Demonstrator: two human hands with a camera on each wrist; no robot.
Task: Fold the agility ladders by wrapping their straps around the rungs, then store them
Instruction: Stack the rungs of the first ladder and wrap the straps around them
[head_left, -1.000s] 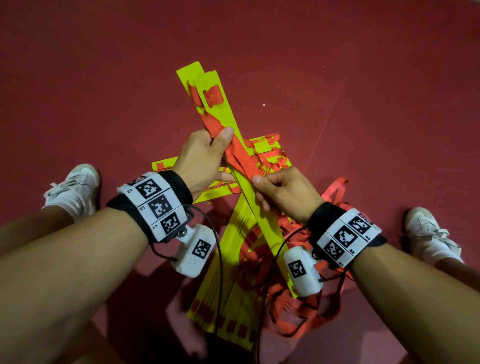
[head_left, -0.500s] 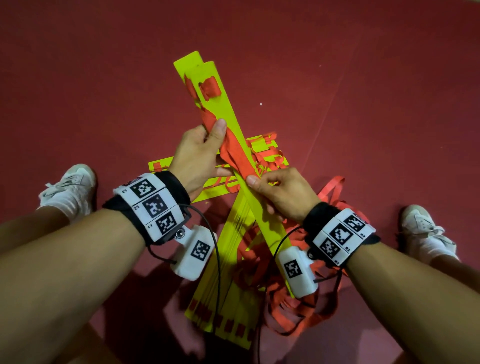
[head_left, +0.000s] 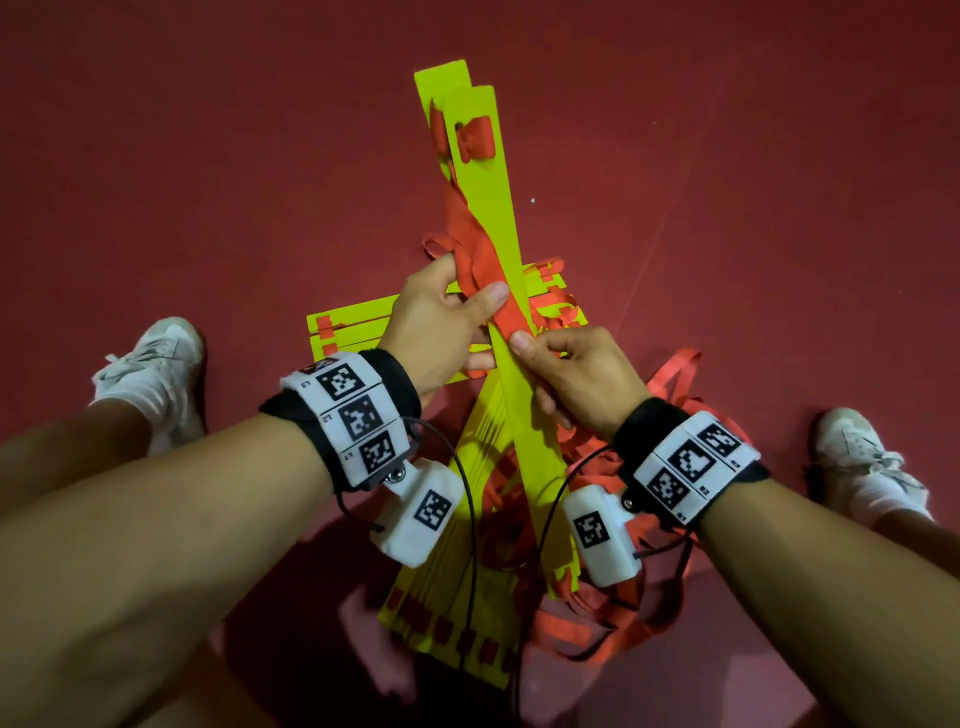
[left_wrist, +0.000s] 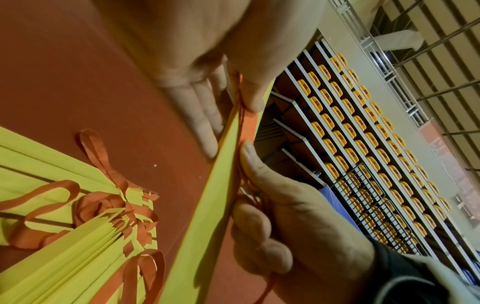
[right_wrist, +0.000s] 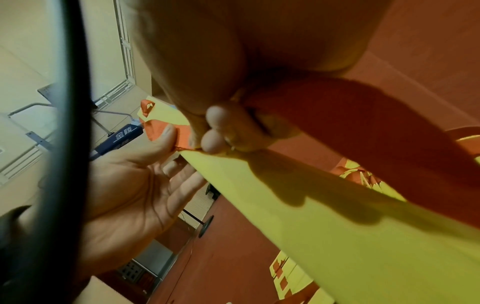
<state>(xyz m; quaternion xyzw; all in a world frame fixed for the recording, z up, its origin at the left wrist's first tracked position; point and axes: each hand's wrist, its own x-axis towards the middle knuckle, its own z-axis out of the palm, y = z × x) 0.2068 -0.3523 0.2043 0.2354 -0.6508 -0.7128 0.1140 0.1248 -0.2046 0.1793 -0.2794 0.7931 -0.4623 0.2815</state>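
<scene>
the left hand (head_left: 441, 322) pinches the red strap (head_left: 483, 244) against a held pair of yellow rungs (head_left: 493, 171), thumb on top, fingers (left_wrist: 205, 121) flat beneath. the right hand (head_left: 576, 374) grips the same rungs just below it, thumb on the front, fingers (right_wrist: 215, 131) curled behind. the rungs slant up and away over the red floor (head_left: 208, 156). under them lie a fanned stack (head_left: 467, 545) of rungs and a crosswise bundle (head_left: 363, 327), with loose strap loops (head_left: 623, 623) tangled at the right, close under the right wrist. a white shoe (head_left: 150, 364) sits at the left, another (head_left: 862, 457) at the right. coded wristbands (head_left: 358, 410) and cabled white cameras (head_left: 421, 509) hang over the stack. the left wrist view shows rows of yellow seats (left_wrist: 363, 144); the right wrist view shows a blue sign (right_wrist: 122, 135), its white writing too blurred to read.
</scene>
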